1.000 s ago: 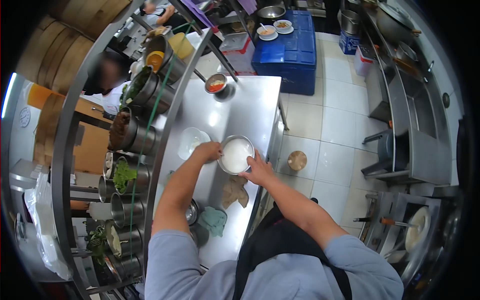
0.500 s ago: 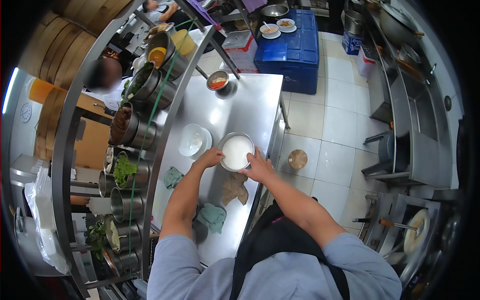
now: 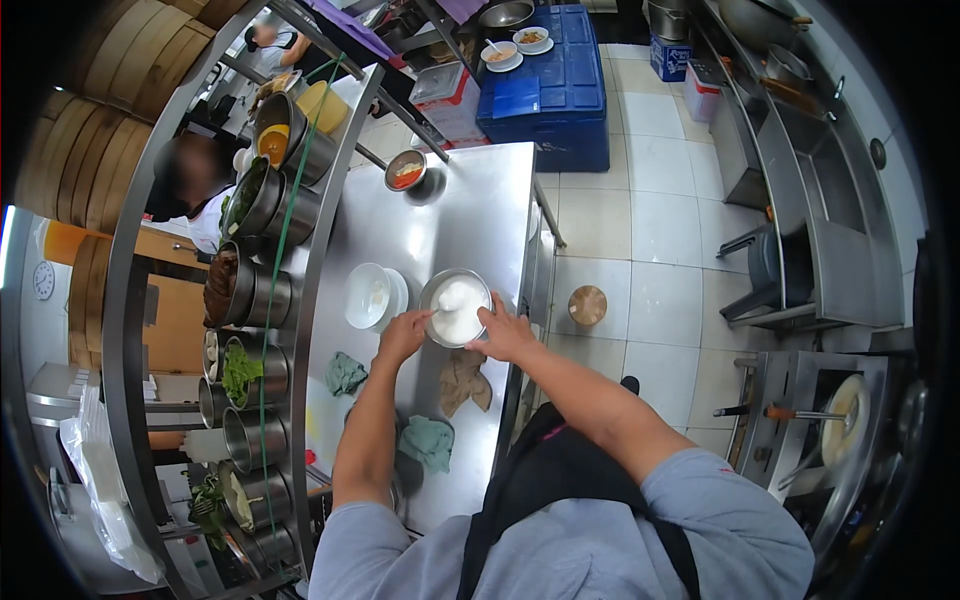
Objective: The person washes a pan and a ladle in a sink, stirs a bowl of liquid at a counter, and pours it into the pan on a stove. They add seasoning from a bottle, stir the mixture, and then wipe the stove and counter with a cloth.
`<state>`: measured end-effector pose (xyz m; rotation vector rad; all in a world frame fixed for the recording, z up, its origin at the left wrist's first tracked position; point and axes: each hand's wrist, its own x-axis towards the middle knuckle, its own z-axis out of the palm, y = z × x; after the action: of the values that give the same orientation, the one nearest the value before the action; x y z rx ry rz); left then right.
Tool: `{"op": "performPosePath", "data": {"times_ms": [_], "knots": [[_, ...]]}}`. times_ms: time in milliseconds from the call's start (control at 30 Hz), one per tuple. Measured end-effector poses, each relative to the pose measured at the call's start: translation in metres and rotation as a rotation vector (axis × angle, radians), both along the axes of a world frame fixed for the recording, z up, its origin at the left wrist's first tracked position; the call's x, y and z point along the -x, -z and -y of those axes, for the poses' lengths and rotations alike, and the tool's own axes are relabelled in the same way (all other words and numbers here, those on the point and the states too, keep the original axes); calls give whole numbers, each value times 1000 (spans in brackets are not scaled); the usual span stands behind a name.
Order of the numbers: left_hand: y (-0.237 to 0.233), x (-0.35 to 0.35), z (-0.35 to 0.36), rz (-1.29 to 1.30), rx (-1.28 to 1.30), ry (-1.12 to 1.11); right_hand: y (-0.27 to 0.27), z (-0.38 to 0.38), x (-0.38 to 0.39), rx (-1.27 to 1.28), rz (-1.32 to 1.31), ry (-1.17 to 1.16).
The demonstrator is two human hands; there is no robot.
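A metal bowl [image 3: 428, 290] of white powder or paste [image 3: 465, 315] stands on the steel table [image 3: 440, 220]. My left hand [image 3: 405, 335] is closed at its left side around the thin handle of a spoon [image 3: 441, 310], whose head is in the white stuff. On the right, my right hand [image 3: 507, 333] grips the rim, thumb towards the inside. Just left of the metal bowl are white bowls [image 3: 368, 297], one overlapping another, with a little white matter inside. A brown cloth [image 3: 465, 383] lies below my hands.
Green cloths [image 3: 427, 442] lie nearer me. A small metal bowl of red and pale food [image 3: 406, 171] is at the table's far end. A shelf [image 3: 322, 240] with several metal pots runs along the left; another person [image 3: 205, 190] is behind it. A blue chest [image 3: 565, 90] stands beyond.
The white stuff was level and now shows a raised mound at the spoon. My left hand has shifted slightly left and down. The whole view has shifted a little.
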<state>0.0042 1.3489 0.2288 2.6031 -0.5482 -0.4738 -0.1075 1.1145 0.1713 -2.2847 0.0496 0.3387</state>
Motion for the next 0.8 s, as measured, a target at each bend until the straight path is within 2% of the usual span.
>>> {"op": "performPosePath", "data": {"times_ms": [67,100,167,200,267,300,367,500,567,600,667,800], "knots": [[-41,9,28,183,-432,107,3,-1,-1,6,8,-1],[-51,9,36,183,-431,104,5,-2,-1,12,16,-3],[-59,4,47,350,-604,291,8,-3,-2,19,25,4],[-54,-2,49,349,-604,289,11,-4,-2,24,32,12],[-34,-15,50,544,-605,401,14,-5,-2,15,41,17],[-27,-18,52,543,-605,401,16,-6,-2,7,51,25],[-18,-22,61,491,-768,517,12,-5,-2,6,49,25],[-22,-36,63,429,-724,520,6,-4,0,16,24,25],[-47,-42,62,247,-719,485,2,-3,1,16,4,26],[-50,-44,59,249,-718,488,0,-2,1,18,-12,23],[-47,-45,47,60,-683,440,-2,-1,2,8,3,36],[-23,-46,21,-14,-597,343,0,-3,1,-5,21,53]]}}
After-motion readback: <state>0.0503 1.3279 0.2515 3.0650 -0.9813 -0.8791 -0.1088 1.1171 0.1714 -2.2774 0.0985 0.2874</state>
